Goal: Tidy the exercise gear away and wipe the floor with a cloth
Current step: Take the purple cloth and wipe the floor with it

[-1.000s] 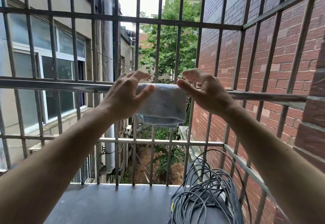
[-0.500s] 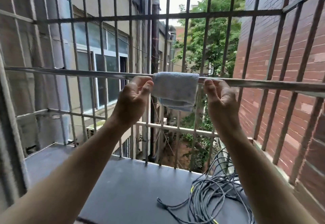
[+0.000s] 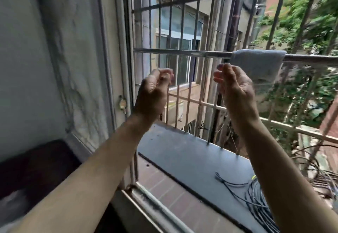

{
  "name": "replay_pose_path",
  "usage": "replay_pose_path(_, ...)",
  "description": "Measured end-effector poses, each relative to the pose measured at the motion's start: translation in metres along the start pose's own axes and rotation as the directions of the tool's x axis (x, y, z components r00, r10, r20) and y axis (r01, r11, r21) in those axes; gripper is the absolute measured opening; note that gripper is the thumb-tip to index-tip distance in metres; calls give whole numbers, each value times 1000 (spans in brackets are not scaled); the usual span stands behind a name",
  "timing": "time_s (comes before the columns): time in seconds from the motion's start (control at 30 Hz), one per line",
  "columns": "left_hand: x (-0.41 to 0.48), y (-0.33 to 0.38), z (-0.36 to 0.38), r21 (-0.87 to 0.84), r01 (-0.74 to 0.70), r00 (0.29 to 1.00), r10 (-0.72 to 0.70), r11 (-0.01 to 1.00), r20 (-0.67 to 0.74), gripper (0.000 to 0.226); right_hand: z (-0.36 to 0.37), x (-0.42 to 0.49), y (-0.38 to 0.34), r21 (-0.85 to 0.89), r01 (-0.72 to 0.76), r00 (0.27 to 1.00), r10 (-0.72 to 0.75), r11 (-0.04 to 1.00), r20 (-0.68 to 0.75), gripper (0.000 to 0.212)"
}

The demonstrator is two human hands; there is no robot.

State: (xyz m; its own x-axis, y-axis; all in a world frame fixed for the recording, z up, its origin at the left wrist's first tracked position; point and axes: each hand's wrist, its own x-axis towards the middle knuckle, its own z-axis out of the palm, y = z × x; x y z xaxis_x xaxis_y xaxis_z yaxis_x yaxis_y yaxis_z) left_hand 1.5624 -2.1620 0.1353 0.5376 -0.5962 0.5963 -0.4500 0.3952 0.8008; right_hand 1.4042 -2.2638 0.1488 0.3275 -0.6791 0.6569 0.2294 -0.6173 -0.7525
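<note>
A pale blue-grey cloth (image 3: 259, 64) hangs folded over the horizontal metal rail (image 3: 182, 52) of the window grille, at the upper right. Neither hand touches it. My left hand (image 3: 155, 90) is raised below the rail, well left of the cloth, its fingers loosely curled and holding nothing. Just left of and below the cloth's lower corner is my right hand (image 3: 236, 84), with relaxed, slightly bent fingers, also holding nothing.
A grey ledge (image 3: 182, 150) lies outside the window, fenced by grille bars (image 3: 184, 22). A coil of dark cables (image 3: 256, 194) sits on it at the right. The window frame (image 3: 124, 49) and a white wall (image 3: 45, 49) fill the left; a dark object (image 3: 33, 168) sits below.
Both hands have let go of the cloth and drawn back and down from the rail. My view has swung left, so the cloth now sits at the right.
</note>
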Motion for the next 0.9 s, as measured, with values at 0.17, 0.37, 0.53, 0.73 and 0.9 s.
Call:
replay_pose_path(0.17,-48,11,-70,-26,-4,996,2,1000,-85,33,66,-44,-19,115,-53,989,37,992,140,41)
replay_pose_path(0.37,-121,22,-171,-1,78,973,-76,997,-218,36,160,-114,-51,240,-166,953,93,957,289,36)
replay_pose_path(0.53,-192,35,-255,65,144,920,-110,987,-375,34,238,-176,-80,306,-259,908,124,916,399,36)
replay_pose_path(0.73,-267,56,-343,160,238,808,-104,958,-580,35,330,-256,-101,382,-361,798,70,851,599,36)
replay_pose_path(0.9,-319,67,-400,194,324,674,-82,926,-734,38,392,-306,-120,393,-450,663,5,802,749,42)
